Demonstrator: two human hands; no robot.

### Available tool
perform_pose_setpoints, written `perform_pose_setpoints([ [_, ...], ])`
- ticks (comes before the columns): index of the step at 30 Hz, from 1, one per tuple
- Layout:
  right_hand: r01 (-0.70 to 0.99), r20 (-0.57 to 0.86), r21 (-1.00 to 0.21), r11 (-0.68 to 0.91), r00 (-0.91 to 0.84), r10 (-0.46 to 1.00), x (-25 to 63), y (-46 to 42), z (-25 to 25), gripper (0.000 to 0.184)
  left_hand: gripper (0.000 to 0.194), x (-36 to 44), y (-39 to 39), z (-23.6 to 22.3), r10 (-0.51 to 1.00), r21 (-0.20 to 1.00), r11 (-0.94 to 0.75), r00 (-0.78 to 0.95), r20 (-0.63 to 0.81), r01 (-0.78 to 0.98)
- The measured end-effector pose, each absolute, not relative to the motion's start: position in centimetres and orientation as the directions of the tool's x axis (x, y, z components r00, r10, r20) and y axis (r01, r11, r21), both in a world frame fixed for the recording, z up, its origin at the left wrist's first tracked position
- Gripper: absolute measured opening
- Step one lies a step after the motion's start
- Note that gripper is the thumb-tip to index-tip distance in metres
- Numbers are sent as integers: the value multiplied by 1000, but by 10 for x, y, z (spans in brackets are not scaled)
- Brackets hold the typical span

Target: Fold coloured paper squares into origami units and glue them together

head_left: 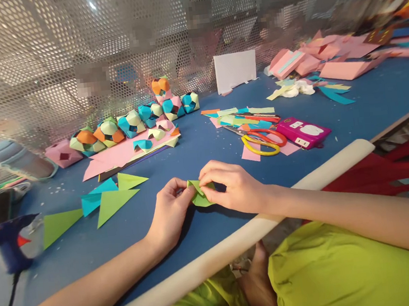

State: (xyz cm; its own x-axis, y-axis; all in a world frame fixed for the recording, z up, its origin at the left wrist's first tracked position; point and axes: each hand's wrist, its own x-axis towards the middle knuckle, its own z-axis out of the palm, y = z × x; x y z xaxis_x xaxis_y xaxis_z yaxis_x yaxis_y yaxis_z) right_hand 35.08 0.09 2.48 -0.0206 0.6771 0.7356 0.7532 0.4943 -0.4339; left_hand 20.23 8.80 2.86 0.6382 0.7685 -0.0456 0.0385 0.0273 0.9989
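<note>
Near the front edge of the blue table, both hands grip one small folded piece of green paper (pixel 201 200). My left hand (pixel 170 207) pinches its left side between thumb and forefinger. On its right side, my right hand (pixel 232 186) is closed with thumb and fingertips pressed on the paper, hiding part of it. To the left lie a green paper triangle (pixel 115 205), another green triangle (pixel 61 225), a smaller light-green triangle (pixel 130 181) and a folded blue paper piece (pixel 99 197).
Folded paper balls (pixel 129 125) line the back beside a perforated metal screen (pixel 34 59). Scissors with yellow and red handles (pixel 261 145) and a magenta case (pixel 306 132) lie right of centre. A glue gun (pixel 9 241) and a bottle (pixel 17 159) stand left. Pink paper pieces (pixel 345 69) are heaped back right.
</note>
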Motion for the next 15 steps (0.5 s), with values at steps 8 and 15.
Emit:
perform_pose_setpoints([
  [8,551,396,-804,222,218,892,351,3,27,8,20,203,87,34,778,992,-79,629,3,94],
  [15,291,179,-950,114,209,961,354,2,31,13,18,203,87,34,779,985,-132,626,32,114],
])
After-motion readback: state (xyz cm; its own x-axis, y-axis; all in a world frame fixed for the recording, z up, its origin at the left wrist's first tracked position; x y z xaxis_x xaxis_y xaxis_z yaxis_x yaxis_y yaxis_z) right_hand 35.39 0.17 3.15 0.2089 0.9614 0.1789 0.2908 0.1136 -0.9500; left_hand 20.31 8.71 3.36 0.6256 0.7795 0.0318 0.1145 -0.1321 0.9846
